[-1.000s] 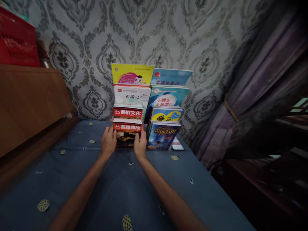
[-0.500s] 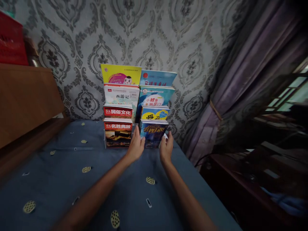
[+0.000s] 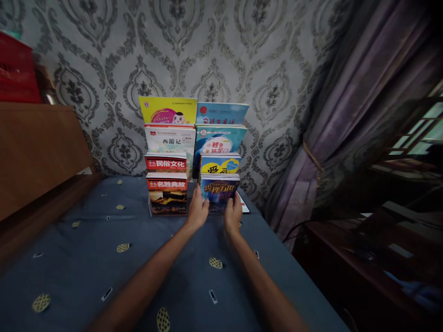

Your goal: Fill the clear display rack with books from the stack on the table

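Note:
Books stand upright in two columns of stepped rows against the wall. At the front of the right column is a dark blue book (image 3: 218,188) with gold lettering. My left hand (image 3: 198,208) grips its left edge, thumb on the front cover and fingers behind. On its right edge my right hand (image 3: 233,213) closes the same way. Behind it rise a yellow-and-blue book (image 3: 214,165), a teal book (image 3: 224,138) and a light blue book (image 3: 224,110). A red-topped book (image 3: 168,196) fronts the left column, held by a clear stand whose edge shows at the lower left.
The books rest on a dark blue patterned sheet (image 3: 83,267) beside a patterned wall (image 3: 270,55). A flat white-screened object (image 3: 244,203) lies behind my right hand. At left are a wooden cabinet (image 3: 38,147) and a red box (image 3: 17,69); at right hangs a tied purple curtain (image 3: 297,184).
My right hand has moved left and closed on the dark blue book's right edge. My left hand has settled against its left edge. The view has shifted slightly.

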`<move>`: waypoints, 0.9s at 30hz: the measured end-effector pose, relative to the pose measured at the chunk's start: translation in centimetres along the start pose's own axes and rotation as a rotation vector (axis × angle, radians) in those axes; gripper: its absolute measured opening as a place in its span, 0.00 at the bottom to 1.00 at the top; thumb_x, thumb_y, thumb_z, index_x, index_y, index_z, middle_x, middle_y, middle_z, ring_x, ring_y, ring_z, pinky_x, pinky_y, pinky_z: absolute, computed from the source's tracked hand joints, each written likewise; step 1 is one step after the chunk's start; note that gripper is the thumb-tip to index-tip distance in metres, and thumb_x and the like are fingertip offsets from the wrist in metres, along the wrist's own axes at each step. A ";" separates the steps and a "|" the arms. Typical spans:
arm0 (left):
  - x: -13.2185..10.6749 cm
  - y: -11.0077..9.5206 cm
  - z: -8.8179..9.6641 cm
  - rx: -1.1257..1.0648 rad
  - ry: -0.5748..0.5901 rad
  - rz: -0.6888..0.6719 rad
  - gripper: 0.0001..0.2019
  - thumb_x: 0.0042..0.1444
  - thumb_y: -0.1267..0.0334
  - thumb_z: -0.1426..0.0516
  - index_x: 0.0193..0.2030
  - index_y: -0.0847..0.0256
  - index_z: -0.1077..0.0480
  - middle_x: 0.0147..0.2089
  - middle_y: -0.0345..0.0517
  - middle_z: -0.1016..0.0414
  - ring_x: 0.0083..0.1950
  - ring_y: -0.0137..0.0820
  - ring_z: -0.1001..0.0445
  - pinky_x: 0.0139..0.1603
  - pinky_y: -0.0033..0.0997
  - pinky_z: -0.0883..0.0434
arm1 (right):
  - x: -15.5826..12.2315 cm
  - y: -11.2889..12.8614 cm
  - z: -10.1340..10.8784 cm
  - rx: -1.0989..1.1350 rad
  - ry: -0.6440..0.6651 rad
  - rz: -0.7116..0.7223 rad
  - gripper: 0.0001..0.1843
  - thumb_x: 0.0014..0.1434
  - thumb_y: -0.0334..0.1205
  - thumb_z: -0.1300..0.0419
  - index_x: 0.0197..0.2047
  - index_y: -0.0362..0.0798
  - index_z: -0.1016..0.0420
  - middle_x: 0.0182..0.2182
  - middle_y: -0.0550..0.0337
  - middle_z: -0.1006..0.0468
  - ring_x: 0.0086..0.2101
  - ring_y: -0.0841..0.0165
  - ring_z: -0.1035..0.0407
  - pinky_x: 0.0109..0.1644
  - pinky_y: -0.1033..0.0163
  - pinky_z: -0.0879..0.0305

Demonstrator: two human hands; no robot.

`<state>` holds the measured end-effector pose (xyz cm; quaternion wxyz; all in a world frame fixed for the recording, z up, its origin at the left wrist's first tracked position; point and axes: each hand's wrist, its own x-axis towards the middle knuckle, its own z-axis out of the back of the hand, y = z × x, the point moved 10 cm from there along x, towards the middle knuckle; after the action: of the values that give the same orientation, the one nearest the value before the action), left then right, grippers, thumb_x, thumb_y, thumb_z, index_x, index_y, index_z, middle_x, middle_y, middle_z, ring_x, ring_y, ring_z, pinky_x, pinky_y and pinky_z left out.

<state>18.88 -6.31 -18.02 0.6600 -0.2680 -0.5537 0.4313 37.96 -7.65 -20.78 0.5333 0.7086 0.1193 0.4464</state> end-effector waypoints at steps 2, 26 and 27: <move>-0.1 0.1 0.0 0.004 -0.013 0.003 0.37 0.58 0.70 0.47 0.74 0.64 0.53 0.75 0.58 0.48 0.76 0.43 0.50 0.75 0.47 0.48 | -0.1 0.2 0.0 0.006 0.000 -0.003 0.32 0.60 0.50 0.52 0.64 0.45 0.32 0.61 0.47 0.28 0.60 0.57 0.36 0.66 0.47 0.44; 1.3 -2.0 1.1 0.039 0.047 -0.113 0.37 0.59 0.64 0.46 0.74 0.63 0.53 0.73 0.60 0.45 0.74 0.44 0.46 0.74 0.48 0.48 | 3.0 4.4 0.2 0.074 -0.015 0.076 0.31 0.61 0.53 0.51 0.58 0.43 0.25 0.55 0.44 0.23 0.56 0.55 0.31 0.62 0.47 0.39; 1.3 -2.1 1.2 0.037 0.053 -0.112 0.37 0.59 0.63 0.45 0.74 0.63 0.53 0.73 0.60 0.45 0.74 0.44 0.46 0.74 0.48 0.48 | 3.3 4.4 0.2 0.079 -0.006 0.076 0.31 0.61 0.54 0.51 0.58 0.43 0.25 0.55 0.44 0.22 0.56 0.55 0.31 0.62 0.47 0.38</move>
<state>18.34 -6.34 -15.32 0.7024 -0.2355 -0.5421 0.3967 38.62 -7.45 -15.29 0.4880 0.7343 0.1080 0.4593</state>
